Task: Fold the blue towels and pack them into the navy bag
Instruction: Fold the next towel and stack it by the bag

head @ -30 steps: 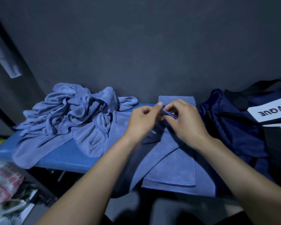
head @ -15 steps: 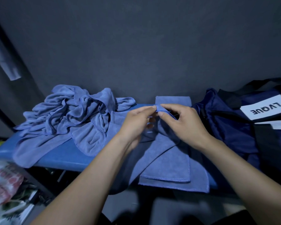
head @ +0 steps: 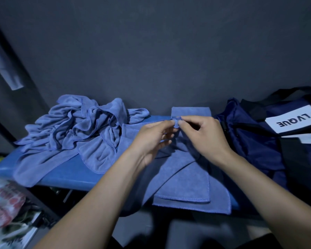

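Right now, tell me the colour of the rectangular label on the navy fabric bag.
White with black lettering, on the label of the navy fabric bag; head view.

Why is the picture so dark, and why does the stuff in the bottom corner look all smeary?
Head view: the light is dim, so the wall is dull grey and the navy bag nearly melts into shadow; the printed clutter at lower left is blurred, and the wide lens bends the blue bench; sharpest are the left hand, the right hand and the towel corner they pinch.
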